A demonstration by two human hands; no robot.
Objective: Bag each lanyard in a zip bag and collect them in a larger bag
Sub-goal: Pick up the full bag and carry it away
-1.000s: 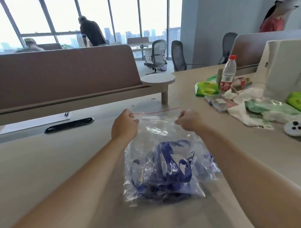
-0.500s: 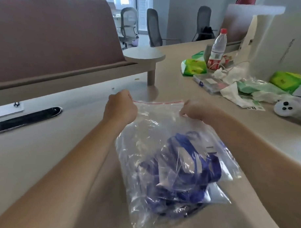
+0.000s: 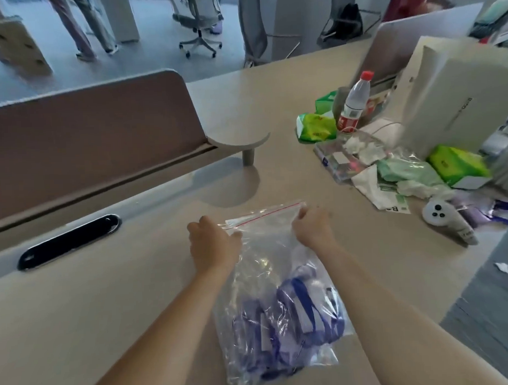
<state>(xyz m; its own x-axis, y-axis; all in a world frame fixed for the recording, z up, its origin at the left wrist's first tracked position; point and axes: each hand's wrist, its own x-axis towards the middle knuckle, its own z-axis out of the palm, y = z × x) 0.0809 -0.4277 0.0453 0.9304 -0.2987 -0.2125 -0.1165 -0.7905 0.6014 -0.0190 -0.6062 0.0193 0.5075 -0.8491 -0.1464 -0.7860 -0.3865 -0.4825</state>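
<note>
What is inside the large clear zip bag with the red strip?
Inside the large clear zip bag lie tangled blue fabric lanyards, bunched toward its bottom. Overlap and glare hide their count. The left hand and right hand pinch its top.

A brown divider panel (image 3: 86, 134) runs across the pale worktop (image 3: 107, 312), with a black oval cable slot (image 3: 68, 242) in front of it and a small round shelf (image 3: 239, 138) on a short post at its end. Over on the right is a heap: an upright water bottle (image 3: 354, 101) with a red cap, a green packet (image 3: 315, 126) just beside it, a clear plastic case (image 3: 339, 160), a green tissue box (image 3: 457, 165) against a big white box (image 3: 457, 99), and a white controller (image 3: 436, 213) near the edge. Beyond the worktop a grey office chair (image 3: 199, 18) stands on the floor, with someone's legs (image 3: 83, 28) to its left.
</note>
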